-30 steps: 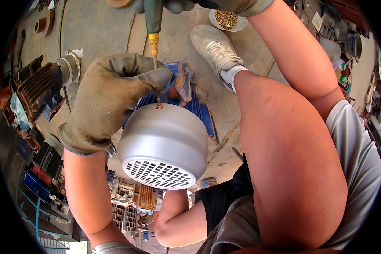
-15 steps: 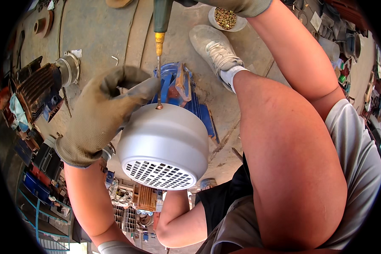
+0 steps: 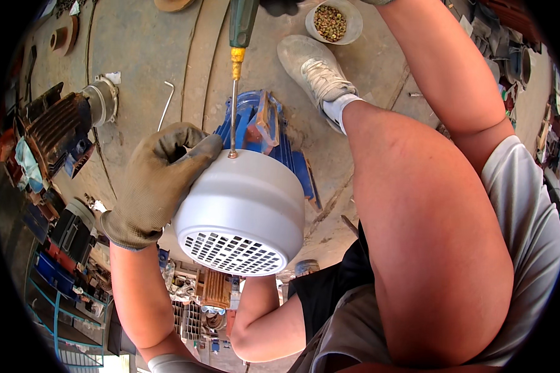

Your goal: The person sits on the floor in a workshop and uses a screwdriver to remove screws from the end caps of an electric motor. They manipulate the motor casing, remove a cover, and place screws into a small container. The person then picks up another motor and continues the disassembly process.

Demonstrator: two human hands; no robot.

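A silver fan cover (image 3: 239,196) with a grille faces me, fitted on the end of a blue electric motor (image 3: 285,150) on the floor. My left hand (image 3: 148,180), in a grey-brown glove, grips the cover's upper left edge, thumb on its rim and other fingers curled. A screwdriver (image 3: 242,26) with a green and yellow handle stands upright, its tip on a small screw (image 3: 233,154) in the cover's top. Only dark glove fingers of my right hand (image 3: 281,5) show by the handle at the top edge; its grip lies mostly beyond the picture.
A bowl of small brass-coloured parts (image 3: 330,23) stands beyond my shoe (image 3: 312,71). A bent metal rod (image 3: 167,102) lies on the floor left of the motor. Another rusty motor (image 3: 59,133) sits at left, with several parts heaped below it.
My left fingers have come away from the screwdriver's shaft and moved down onto the cover's edge. My right hand has risen mostly out of view. The bent rod now shows more.
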